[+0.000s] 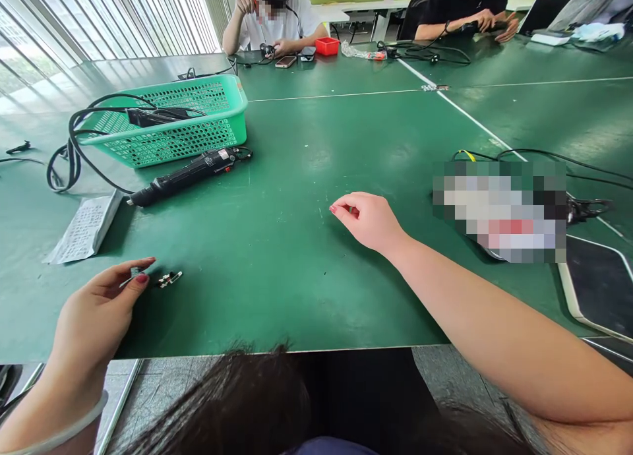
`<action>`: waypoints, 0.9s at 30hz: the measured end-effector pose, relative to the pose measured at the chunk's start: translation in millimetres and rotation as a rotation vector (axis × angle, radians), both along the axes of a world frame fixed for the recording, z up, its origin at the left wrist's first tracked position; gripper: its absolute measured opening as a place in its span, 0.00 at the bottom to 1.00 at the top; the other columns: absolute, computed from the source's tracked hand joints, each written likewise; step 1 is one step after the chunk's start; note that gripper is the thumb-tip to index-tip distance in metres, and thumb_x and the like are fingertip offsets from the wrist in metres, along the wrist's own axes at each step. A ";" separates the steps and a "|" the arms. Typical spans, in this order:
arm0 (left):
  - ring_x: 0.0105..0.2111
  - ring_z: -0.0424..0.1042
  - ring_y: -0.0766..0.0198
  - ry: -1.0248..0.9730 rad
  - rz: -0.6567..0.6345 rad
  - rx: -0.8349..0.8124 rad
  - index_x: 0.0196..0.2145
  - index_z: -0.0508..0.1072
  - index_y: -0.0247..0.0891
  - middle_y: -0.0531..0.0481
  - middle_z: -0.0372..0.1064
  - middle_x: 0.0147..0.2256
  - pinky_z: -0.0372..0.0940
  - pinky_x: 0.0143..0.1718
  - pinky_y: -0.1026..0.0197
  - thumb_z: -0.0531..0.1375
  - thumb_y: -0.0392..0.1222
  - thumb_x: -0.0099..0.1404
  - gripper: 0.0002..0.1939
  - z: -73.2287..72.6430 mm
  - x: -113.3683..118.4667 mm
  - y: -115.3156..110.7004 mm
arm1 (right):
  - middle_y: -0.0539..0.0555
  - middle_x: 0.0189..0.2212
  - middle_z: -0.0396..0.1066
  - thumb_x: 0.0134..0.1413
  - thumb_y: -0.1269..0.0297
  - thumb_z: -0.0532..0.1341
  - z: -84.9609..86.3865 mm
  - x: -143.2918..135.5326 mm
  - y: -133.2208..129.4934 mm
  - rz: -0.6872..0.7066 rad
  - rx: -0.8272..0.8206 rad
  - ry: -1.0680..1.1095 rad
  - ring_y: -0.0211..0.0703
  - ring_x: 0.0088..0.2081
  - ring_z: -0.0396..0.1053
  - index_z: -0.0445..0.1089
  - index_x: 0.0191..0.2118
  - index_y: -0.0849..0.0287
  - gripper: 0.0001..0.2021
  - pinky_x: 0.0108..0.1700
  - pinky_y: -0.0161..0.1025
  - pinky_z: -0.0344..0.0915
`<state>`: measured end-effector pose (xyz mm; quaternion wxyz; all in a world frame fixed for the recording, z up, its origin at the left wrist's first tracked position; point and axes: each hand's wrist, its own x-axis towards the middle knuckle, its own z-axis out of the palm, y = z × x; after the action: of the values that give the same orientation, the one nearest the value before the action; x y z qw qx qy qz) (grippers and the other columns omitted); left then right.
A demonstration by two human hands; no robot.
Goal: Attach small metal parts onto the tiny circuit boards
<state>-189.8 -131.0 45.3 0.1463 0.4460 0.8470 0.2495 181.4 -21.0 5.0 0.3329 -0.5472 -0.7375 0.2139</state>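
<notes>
My left hand (101,300) is near the front left edge of the green table (277,257). Its thumb and fingers pinch a small grey metal piece (132,275), partly hidden by the fingers. Just right of those fingertips lies a small shiny metal part (169,279), apart from the hand. My right hand (368,219) is over the middle of the table, thumb and fingertips pressed together. Anything in that pinch is too small or hidden to make out. Farther left lies a black electric screwdriver (190,175), its tip toward a folded paper packet (85,227) with writing.
A green plastic basket (182,142) holding black cables stands behind the screwdriver. At the right are a blurred-out object (502,211), black cables (588,210) and a phone (601,283). Two people (291,20) (465,13) sit across the table, near a small red box (327,45).
</notes>
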 end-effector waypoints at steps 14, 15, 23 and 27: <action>0.66 0.64 0.53 -0.224 -0.511 0.029 0.44 0.78 0.43 0.46 0.76 0.55 0.55 0.66 0.51 0.60 0.45 0.64 0.13 -23.0 78.2 48.7 | 0.53 0.30 0.75 0.63 0.57 0.58 -1.5 -0.7 -0.8 0.019 -0.013 0.011 0.41 0.28 0.65 0.76 0.32 0.56 0.13 0.33 0.41 0.61; 0.64 0.65 0.53 -0.271 -0.559 0.031 0.43 0.78 0.44 0.47 0.77 0.54 0.56 0.65 0.51 0.60 0.44 0.64 0.11 -24.9 91.9 54.2 | 0.53 0.30 0.75 0.63 0.57 0.58 -1.7 -0.8 -0.8 0.019 -0.012 0.006 0.41 0.28 0.65 0.76 0.32 0.55 0.13 0.33 0.41 0.61; 0.41 0.72 0.65 -1.103 -0.451 0.161 0.40 0.78 0.38 0.48 0.76 0.39 0.64 0.47 0.62 0.60 0.38 0.68 0.06 -31.3 200.3 97.6 | 0.53 0.30 0.78 0.62 0.58 0.58 -5.5 5.2 3.4 -0.006 0.028 0.002 0.43 0.31 0.69 0.77 0.32 0.55 0.12 0.35 0.42 0.62; 0.47 0.73 0.67 -1.409 -0.339 0.165 0.36 0.75 0.37 0.49 0.74 0.41 0.61 0.58 0.60 0.59 0.35 0.70 0.05 -33.3 204.9 106.2 | 0.53 0.31 0.79 0.61 0.59 0.59 -5.7 8.1 5.0 -0.002 0.000 0.001 0.42 0.30 0.69 0.78 0.33 0.55 0.11 0.35 0.41 0.62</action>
<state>15.1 -24.8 12.0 0.6592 0.3140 0.4496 0.5145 189.6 -15.9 -0.8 0.3336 -0.5478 -0.7368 0.2137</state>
